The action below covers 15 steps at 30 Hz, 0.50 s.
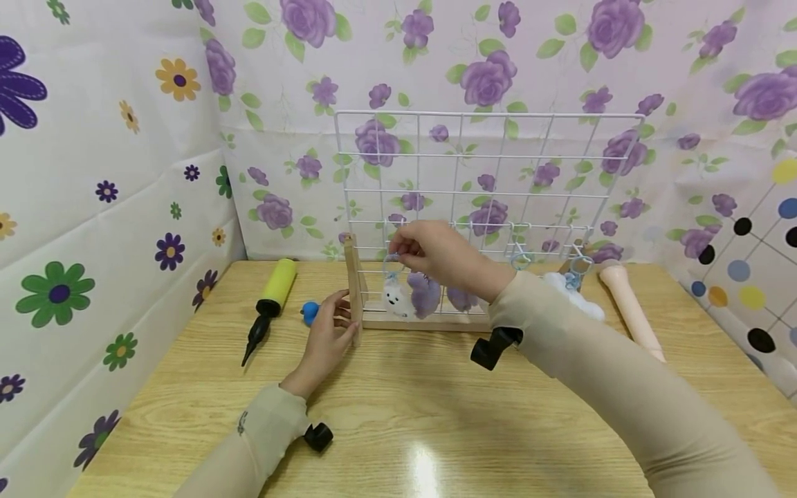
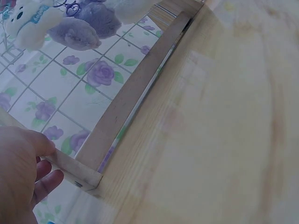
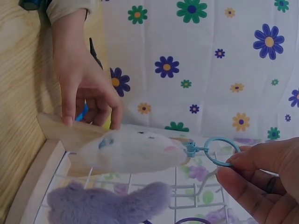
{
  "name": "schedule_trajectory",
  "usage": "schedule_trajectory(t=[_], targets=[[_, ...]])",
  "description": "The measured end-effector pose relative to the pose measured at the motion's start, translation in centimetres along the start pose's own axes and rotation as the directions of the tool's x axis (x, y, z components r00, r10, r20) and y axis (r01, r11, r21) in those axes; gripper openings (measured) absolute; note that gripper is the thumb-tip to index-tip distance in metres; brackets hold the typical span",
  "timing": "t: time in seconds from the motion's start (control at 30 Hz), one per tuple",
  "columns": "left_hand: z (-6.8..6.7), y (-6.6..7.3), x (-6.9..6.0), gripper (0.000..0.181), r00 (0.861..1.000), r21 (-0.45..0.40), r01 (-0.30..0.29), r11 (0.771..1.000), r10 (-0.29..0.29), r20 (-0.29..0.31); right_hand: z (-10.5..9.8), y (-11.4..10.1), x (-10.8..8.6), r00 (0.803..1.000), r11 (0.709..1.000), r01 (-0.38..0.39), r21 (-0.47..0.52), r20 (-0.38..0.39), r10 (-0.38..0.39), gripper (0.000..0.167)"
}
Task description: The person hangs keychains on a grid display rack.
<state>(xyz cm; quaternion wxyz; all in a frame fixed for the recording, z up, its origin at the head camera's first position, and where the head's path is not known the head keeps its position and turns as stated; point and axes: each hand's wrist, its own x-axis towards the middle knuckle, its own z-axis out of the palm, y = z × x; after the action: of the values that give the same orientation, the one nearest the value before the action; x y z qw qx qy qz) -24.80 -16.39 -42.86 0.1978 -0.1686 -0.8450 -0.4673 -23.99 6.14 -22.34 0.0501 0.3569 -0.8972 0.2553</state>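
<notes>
My right hand [image 1: 451,259] pinches the light-blue ring [image 3: 219,138] of a white plush keychain [image 1: 396,301] between thumb and fingertips. The plush has a small dark-eyed face and hangs in front of a white wire grid rack [image 1: 436,156]. A white hook sits close by the ring; whether the ring is on it I cannot tell. With thumb and fingers, my left hand [image 1: 324,339] grips the left wooden post [image 1: 353,277] of the rack's base. Beside the white plush hang lilac plush keychains [image 1: 423,296], partly behind my right hand and wrist.
Farther right on the rack hangs a white plush [image 1: 573,297] with a blue ring. A yellow and black hand pump [image 1: 280,280] and a small blue object [image 1: 309,313] lie left of the rack. A pale pink tube [image 1: 631,311] lies at the right.
</notes>
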Motion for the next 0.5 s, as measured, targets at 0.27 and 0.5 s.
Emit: schedule_trajectory(t=[0.27,0.5], targets=[[-0.1,0.1,0.0,0.061,1.000,-0.030,-0.002,1.000,0.002,0.003,-0.2,0.1,0.5,1.000,0.999,-0.013,-0.047,-0.007,0.013,0.014],[-0.1,0.2,0.1,0.060,1.000,-0.026,-0.004,1.000,0.004,0.005,-0.2,0.3,1.1,1.000,0.996,-0.026,-0.087,0.001,0.026,0.014]])
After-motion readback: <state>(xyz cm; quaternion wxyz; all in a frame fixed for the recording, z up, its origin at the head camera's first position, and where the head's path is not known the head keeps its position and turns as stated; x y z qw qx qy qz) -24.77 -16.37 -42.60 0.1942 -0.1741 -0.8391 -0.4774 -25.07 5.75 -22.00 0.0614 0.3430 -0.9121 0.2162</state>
